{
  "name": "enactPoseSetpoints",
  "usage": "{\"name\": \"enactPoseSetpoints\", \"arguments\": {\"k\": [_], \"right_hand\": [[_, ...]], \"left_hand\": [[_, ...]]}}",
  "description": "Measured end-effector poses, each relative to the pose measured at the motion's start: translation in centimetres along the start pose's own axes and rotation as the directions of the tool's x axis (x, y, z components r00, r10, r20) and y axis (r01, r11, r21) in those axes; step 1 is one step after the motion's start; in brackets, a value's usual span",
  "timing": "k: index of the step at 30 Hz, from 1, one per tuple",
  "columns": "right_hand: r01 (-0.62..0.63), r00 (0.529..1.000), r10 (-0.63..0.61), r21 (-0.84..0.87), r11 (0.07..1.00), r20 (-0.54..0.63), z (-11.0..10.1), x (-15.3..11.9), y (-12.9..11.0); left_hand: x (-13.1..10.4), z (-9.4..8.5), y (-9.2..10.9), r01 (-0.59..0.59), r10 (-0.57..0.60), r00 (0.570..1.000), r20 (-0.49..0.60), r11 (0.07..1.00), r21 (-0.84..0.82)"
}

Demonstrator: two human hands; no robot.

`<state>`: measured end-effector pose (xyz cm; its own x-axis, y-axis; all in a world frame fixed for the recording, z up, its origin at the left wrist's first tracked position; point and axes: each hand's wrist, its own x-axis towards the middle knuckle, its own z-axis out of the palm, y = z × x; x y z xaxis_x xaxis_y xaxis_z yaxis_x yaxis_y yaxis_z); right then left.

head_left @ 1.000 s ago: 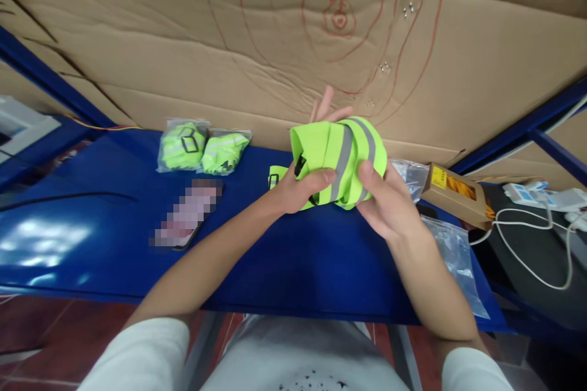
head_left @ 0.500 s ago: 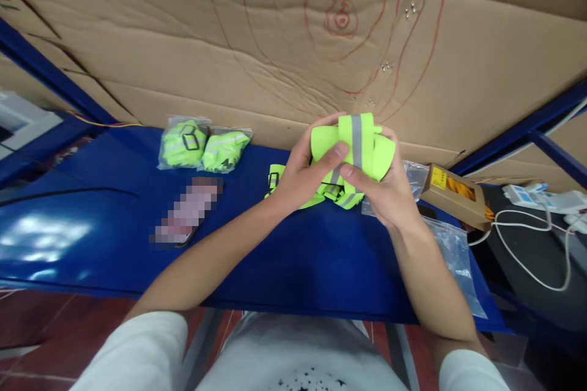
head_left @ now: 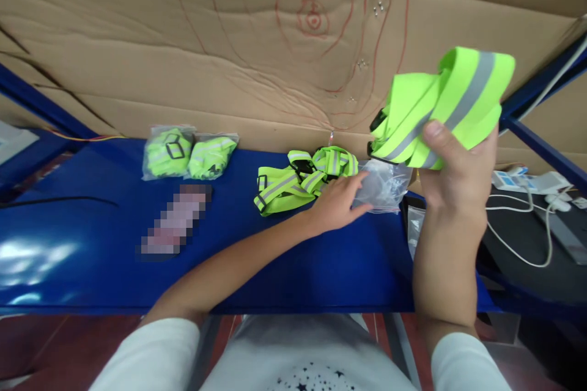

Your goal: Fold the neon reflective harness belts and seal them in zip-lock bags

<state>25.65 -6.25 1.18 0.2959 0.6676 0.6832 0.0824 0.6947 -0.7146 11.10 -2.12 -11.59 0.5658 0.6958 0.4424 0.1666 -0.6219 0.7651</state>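
My right hand [head_left: 458, 165] grips a folded bundle of neon-yellow reflective strap [head_left: 440, 110] with grey stripes and black buckles, raised at the right above the table. My left hand [head_left: 342, 201] is low over the table with its fingers apart, holding nothing. Its fingertips are close to a clear plastic bag [head_left: 383, 186]; I cannot tell whether they touch it. Just behind and left of that hand lies a loose heap of the same neon straps [head_left: 284, 189] with black buckles, partly covered by the hand.
Two clear bags of neon straps [head_left: 169, 153] sit at the back left of the blue table [head_left: 257, 263]. A blurred-out flat object [head_left: 177, 220] lies before them. Cardboard [head_left: 206, 73] walls the back. White cables [head_left: 518, 256] and a power strip [head_left: 527, 182] are at right.
My right hand has lifted the strap bundle up and to the right. My left hand has let go of it and moved down toward the clear bag, uncovering more of the strap heap.
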Motion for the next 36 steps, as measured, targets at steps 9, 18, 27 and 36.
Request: {"name": "enactPoseSetpoints", "arguments": {"k": [9,18,27,36], "right_hand": [[0.084,0.991,-0.086,-0.024,0.996,-0.097,-0.3,-0.5,-2.2],[-0.376,0.775,0.360,-0.079,0.923,0.520,0.5,-4.1,0.8],[-0.594,0.696,0.584,-0.121,0.795,0.418,-2.2,-8.1,3.6],[-0.191,0.461,0.442,-0.401,0.896,0.769,-1.4,-10.8,5.4]], "left_hand": [[0.9,0.5,3.1,-0.002,0.015,0.999,-0.036,0.941,0.339],[-5.0,-10.9,9.3,0.126,-0.110,0.918,-0.382,0.992,0.018],[-8.8,-9.3,5.7,0.262,-0.110,0.937,-0.332,0.851,0.456],[-9.5,-8.5,4.1,0.305,-0.267,0.940,-0.214,0.936,0.173]]}}
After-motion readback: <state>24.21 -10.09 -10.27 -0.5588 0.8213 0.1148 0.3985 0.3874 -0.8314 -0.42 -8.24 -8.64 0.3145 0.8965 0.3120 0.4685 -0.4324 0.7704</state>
